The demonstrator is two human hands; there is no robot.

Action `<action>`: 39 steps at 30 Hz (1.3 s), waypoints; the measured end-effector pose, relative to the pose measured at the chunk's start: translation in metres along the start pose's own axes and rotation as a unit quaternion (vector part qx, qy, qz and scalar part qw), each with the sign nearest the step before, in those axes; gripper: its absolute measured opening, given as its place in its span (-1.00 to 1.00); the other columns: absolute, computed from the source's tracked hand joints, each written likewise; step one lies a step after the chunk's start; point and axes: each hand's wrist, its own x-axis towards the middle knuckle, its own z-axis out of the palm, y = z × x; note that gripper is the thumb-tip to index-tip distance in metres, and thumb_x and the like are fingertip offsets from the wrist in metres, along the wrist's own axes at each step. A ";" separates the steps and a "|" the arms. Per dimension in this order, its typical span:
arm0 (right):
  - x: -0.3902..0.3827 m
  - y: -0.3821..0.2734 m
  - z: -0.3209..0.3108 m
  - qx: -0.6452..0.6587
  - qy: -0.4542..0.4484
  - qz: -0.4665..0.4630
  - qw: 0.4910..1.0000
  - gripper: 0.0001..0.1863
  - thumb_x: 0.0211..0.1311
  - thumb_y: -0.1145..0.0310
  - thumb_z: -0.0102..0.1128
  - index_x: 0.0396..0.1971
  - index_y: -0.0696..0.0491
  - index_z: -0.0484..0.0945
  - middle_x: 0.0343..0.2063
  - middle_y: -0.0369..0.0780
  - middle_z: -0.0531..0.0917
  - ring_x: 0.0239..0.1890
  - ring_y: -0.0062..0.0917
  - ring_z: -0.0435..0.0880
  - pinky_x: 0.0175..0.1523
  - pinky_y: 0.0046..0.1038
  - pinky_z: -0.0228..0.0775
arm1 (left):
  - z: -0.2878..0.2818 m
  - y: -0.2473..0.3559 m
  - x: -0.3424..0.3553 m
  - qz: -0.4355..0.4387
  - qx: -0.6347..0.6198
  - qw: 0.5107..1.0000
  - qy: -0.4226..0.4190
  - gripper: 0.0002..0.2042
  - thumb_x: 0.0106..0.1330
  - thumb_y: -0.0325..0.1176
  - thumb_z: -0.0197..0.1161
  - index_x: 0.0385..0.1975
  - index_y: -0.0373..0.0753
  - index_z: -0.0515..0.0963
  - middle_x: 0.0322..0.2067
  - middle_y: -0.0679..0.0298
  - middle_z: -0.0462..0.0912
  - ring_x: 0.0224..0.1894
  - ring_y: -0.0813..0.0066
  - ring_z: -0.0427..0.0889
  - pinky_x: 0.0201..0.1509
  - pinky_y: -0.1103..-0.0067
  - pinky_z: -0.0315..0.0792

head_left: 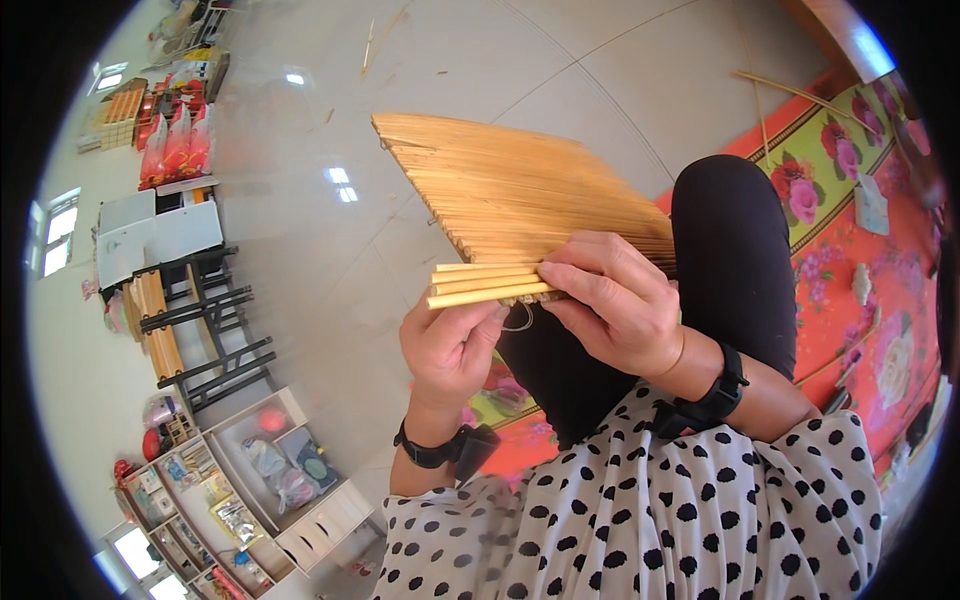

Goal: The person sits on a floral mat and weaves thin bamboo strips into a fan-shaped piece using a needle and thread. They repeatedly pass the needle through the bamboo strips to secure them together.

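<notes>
A slatted mat of thin, straw-coloured stalks (520, 190) slopes away in front of me, over my dark-trousered leg. At its near edge lie a few paler, yellow stalks (480, 284), side by side. My left hand (448, 345) is closed under their left ends, thumb and fingers gripping from below. Farther right, my right hand (620, 300) pinches the same edge between thumb and fingers. Between the hands a thin pale loop of cord (522, 322) hangs below the stalks. The fingertips under the mat's edge are partly hidden.
A red floral mat (820, 270) spreads at the right, with loose stalks (800, 90) at its far side. More thin stalks lie on the grey tiled floor (400, 60). Shelves (240, 490), folded black-framed furniture (205, 330) and red-patterned bags (178, 145) stand along the left.
</notes>
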 end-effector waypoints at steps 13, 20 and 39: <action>0.010 0.009 -0.002 0.046 -0.017 0.012 0.999 -0.53 -0.20 0.63 0.53 -0.15 0.28 0.66 -0.23 -0.08 0.67 -0.23 -0.21 0.71 -0.17 -0.31 0.63 | 0.009 0.007 0.008 -0.032 0.018 0.999 0.024 -0.86 0.20 -0.56 0.51 -0.38 -0.33 0.64 -0.27 0.08 0.80 -0.28 0.26 0.77 -0.15 0.52 0.61; 0.009 0.009 -0.004 0.047 -0.017 0.011 0.999 -0.54 -0.19 0.63 0.52 -0.15 0.27 0.66 -0.24 -0.08 0.67 -0.24 -0.21 0.70 -0.18 -0.31 0.63 | 0.003 0.004 0.007 -0.006 0.016 1.000 0.001 -0.83 0.27 -0.47 0.49 -0.33 -0.41 0.63 -0.34 0.21 0.73 -0.50 0.66 0.47 -0.39 0.68 0.33; 0.014 0.007 -0.008 0.012 0.000 0.020 1.000 -0.52 -0.16 0.65 0.52 -0.10 0.24 0.66 -0.22 -0.10 0.68 -0.22 -0.25 0.71 -0.15 -0.33 0.62 | 0.000 0.014 0.015 -0.069 -0.055 0.994 -0.059 -0.83 0.38 -0.49 0.34 -0.15 -0.48 0.65 -0.18 0.10 0.71 -0.14 0.38 0.67 0.00 0.56 0.49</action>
